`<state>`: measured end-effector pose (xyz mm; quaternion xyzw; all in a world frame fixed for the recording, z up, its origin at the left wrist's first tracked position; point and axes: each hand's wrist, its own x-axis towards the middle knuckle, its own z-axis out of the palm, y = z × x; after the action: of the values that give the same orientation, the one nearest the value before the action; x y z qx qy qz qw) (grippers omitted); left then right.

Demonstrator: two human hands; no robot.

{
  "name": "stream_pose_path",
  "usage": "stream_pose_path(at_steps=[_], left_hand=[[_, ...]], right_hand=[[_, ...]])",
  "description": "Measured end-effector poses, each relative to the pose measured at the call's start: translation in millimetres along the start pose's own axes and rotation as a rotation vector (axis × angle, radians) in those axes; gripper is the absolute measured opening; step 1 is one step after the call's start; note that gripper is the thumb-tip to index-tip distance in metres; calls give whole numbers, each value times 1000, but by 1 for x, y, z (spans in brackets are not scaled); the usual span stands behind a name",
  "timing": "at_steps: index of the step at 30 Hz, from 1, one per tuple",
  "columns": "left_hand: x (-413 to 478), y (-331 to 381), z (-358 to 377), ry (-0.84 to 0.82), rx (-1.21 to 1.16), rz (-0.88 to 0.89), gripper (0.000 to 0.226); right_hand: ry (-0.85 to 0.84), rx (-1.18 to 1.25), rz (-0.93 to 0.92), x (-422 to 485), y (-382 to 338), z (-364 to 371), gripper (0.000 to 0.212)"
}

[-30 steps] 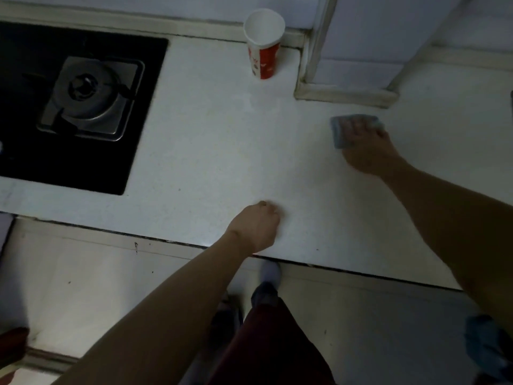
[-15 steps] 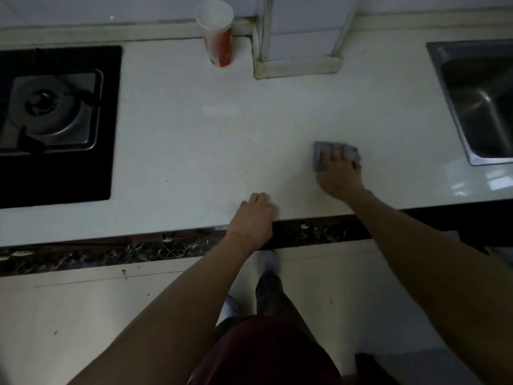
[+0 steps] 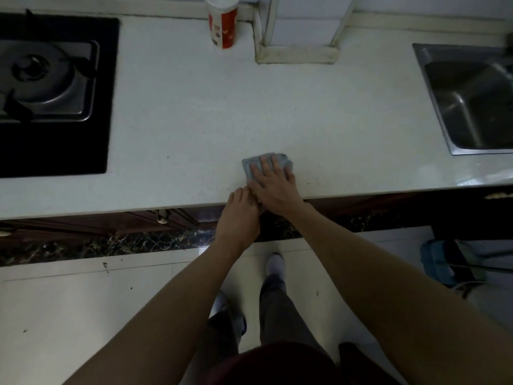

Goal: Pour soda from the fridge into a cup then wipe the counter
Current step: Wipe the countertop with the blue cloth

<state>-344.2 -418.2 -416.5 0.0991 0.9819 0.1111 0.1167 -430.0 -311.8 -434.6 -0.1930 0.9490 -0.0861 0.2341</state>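
Four straight right fingers (image 3: 267,165) press atop the cloth (image 3: 248,163); left fingers (image 3: 239,195) rest relaxed.

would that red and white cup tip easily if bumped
Likely yes: the cup looks like thin paper, tall with a base narrower than its rim. Its fill is not visible; if empty it would probably slide or topple at a light push.
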Motion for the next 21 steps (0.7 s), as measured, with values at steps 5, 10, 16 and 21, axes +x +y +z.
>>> stream_pose_path(at_steps=[5,10,16,21], left_hand=[[8,20,-6,23,-52,-56,28],[40,33,-7,42,-37,-75,23],[84,74,-5,46,-40,-90,39],[123,110,-7,72,-18,-117,36]], right_hand=[[13,-126,-132,18,13,-10,67],[-12,-113,-222,66,27,-40,57],[17,-306,-306,127,70,-66,57],[89,-239,-242,133,148,-87,56]])
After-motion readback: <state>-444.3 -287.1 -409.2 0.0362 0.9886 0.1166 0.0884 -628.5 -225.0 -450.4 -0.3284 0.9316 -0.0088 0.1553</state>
